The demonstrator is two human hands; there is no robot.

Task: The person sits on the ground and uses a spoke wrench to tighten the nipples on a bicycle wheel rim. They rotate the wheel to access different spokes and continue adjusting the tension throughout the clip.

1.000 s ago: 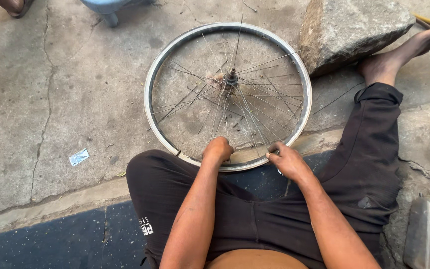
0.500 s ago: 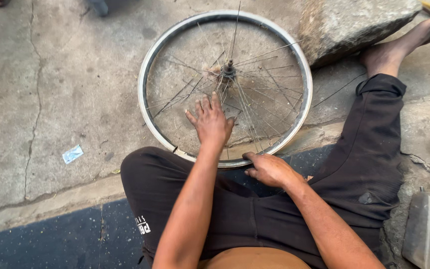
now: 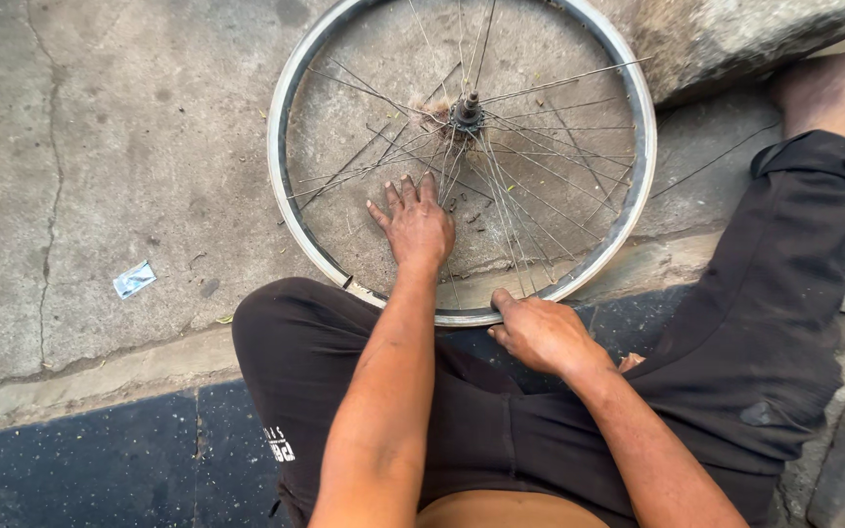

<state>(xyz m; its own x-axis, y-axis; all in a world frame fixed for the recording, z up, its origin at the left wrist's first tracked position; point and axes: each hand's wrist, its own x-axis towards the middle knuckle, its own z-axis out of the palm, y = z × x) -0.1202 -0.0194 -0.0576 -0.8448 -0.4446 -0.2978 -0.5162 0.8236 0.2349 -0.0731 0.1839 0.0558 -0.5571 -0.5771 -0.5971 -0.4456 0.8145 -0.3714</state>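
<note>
A bare bicycle wheel point(image 3: 462, 156) lies flat on the concrete floor point(image 3: 129, 147), just in front of the seated person's knees. The left hand point(image 3: 415, 227) rests palm down on the spokes point(image 3: 530, 166) inside the rim, fingers spread and gripping nothing. The right hand point(image 3: 540, 332) curls its fingers over the near rim, holding it.

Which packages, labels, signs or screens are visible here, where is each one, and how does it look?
Small wrapper: lies on the concrete ground, left of the wheel rim and apart from it; flat, crumpled, roughly rectangular, pale blue and white.
Printed mark: on the dark trousers, at the knee left of the left hand's forearm; small, white.
No signs or screens are in view.
</note>
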